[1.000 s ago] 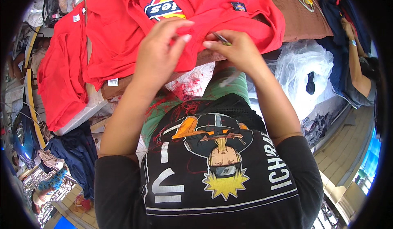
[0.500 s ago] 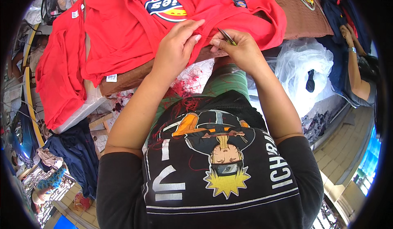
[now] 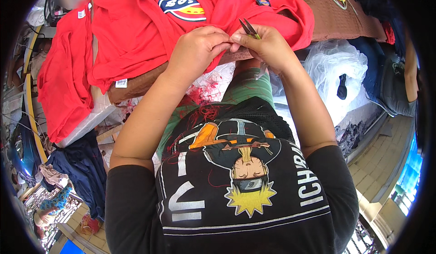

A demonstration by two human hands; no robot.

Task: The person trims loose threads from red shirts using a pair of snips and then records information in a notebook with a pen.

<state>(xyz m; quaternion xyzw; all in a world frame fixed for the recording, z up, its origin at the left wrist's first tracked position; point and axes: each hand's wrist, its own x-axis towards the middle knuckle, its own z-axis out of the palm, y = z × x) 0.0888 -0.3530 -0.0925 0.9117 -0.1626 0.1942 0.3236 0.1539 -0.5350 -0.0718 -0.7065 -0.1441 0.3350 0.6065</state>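
Note:
A red garment [image 3: 131, 36] with a large round printed patch lies spread before me. My left hand [image 3: 195, 49] is closed in a pinch on its near edge. Meeting it at the fingertips is my right hand [image 3: 270, 49], its thumb and index finger also pinched at the edge. Thread snips [image 3: 249, 28] with dark blades and a yellow-green part rest in the right hand, blades pointing up and slightly apart. Whatever lies between the touching fingertips is too small to make out.
Under the garment is a brown padded surface [image 3: 324, 13]. Another red garment [image 3: 66, 72] hangs at the left, above dark blue cloth [image 3: 79, 172]. Clear plastic bags [image 3: 334, 72] stand to the right. Red thread scraps [image 3: 206, 111] lie on my lap. A co-worker's arm [image 3: 411, 70] shows far right.
My hands have come together, fingertips now touching at the garment's edge. The snips' blades tilt more upright and stand apart. At the right, the co-worker's hands have left view.

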